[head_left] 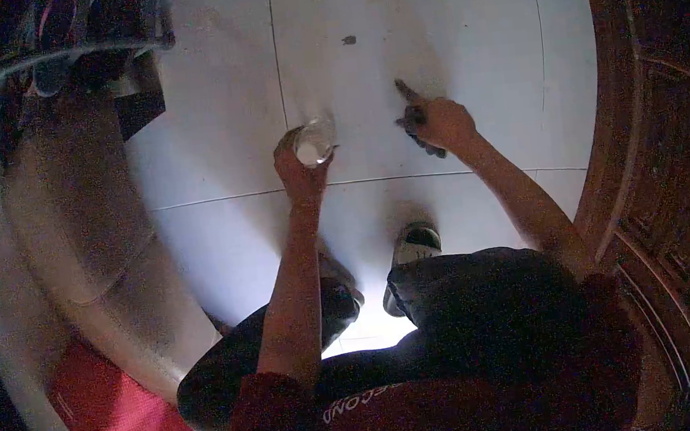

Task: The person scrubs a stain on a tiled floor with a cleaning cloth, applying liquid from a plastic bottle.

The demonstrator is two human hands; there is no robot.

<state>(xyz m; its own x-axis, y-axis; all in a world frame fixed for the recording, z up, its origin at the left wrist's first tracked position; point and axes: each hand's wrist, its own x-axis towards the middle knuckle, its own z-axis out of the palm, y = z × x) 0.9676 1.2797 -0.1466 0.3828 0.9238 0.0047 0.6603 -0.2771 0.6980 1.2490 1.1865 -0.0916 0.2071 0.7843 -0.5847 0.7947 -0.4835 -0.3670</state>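
Note:
My left hand (301, 174) is wrapped round a clear, round glass or cup (314, 144), seen from above over the pale tiled floor (357, 81). What the glass holds, if anything, I cannot make out. To the right, my right hand (440, 123) hangs over the tiles with its index finger stretched out to the upper left. Its other fingers are bent and in dark shadow, and nothing shows between them. A small dark spot (349, 40) lies on the floor above and between both hands.
My shoe (416, 243) rests on the tiles below my right hand. Along the right stands carved dark wooden furniture (674, 184). A brown padded surface (79, 216) runs down the left, with a red cloth (127, 411) below it.

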